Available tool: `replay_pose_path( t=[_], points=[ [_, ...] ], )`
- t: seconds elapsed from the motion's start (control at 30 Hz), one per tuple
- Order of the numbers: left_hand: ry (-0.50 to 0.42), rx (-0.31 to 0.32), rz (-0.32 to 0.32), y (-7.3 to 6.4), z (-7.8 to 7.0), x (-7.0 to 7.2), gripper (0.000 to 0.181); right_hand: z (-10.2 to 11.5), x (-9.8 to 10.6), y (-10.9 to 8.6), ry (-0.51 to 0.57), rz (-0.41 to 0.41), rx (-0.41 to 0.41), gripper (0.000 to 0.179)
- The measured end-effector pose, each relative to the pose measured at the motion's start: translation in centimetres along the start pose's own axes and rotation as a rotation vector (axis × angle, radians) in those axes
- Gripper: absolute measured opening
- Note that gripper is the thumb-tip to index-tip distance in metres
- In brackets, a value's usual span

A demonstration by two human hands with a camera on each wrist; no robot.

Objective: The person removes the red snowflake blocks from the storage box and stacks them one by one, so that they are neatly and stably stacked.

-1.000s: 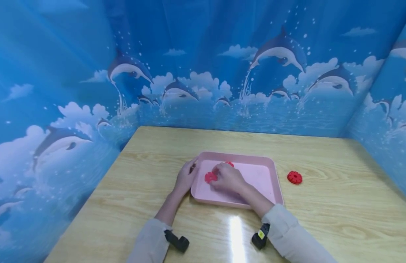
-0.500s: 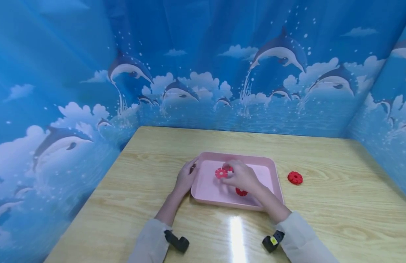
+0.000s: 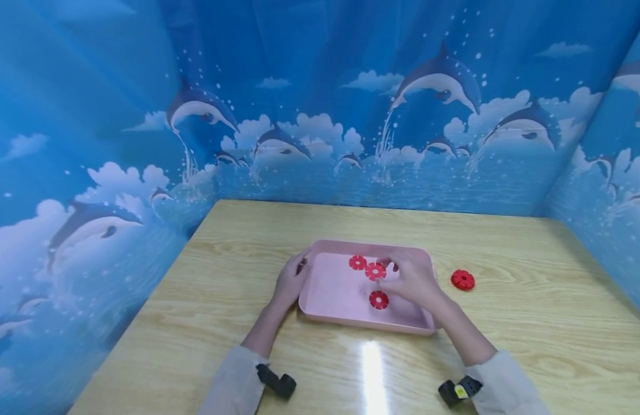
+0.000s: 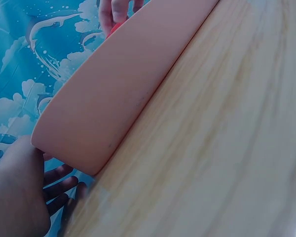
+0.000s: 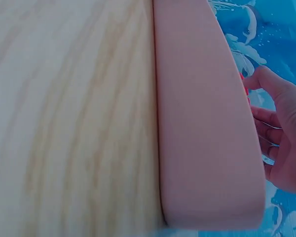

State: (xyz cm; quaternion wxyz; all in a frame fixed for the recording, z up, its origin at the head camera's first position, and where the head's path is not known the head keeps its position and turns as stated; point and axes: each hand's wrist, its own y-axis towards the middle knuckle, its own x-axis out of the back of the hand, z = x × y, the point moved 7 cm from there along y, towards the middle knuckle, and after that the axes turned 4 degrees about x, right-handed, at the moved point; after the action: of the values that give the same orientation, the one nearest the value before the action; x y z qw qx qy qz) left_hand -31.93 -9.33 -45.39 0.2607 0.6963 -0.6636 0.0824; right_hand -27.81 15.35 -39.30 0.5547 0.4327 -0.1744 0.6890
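Observation:
A pink tray (image 3: pixel 330 311) sits on the table, with red notched plastic discs in it. My right hand (image 3: pixel 410 279) is over the tray's right half, thumb and forefinger pinching a red notched disc (image 3: pixel 375 271). Just behind that piece lies another red notched disc (image 3: pixel 358 263), and a third red disc (image 3: pixel 379 300) lies nearer the front wall. At the tray's left end, my left hand (image 3: pixel 291 280) grips the rim. In the left wrist view the tray wall (image 4: pixel 103 94) hides part of the left thumb. Only a red edge of the pinched disc (image 5: pixel 245 89) shows in the right wrist view.
Right of the tray, a thicker red notched piece (image 3: pixel 462 280), perhaps stacked discs, lies on the wooden table (image 3: pixel 532 300). A blue dolphin-print curtain (image 3: pixel 320 104) stands behind the table and along both sides.
My right hand has moved rightward across the tray, carrying the pinched disc from near the left end. The two other discs now show fully. My left hand stays at the tray's left end.

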Motion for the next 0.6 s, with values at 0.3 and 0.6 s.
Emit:
replay_pose_path(
  t=[0.3, 0.6],
  points=[
    [0.002, 0.009, 0.000, 0.1, 0.0, 0.1, 0.038, -1.5, 2.3, -1.5, -0.078, -0.035, -0.035, 0.043],
    [0.002, 0.039, 0.010, 0.1, 0.0, 0.0, 0.038, -3.3, 4.4, -2.6, -0.114, -0.069, -0.054, 0.043]
  ],
)
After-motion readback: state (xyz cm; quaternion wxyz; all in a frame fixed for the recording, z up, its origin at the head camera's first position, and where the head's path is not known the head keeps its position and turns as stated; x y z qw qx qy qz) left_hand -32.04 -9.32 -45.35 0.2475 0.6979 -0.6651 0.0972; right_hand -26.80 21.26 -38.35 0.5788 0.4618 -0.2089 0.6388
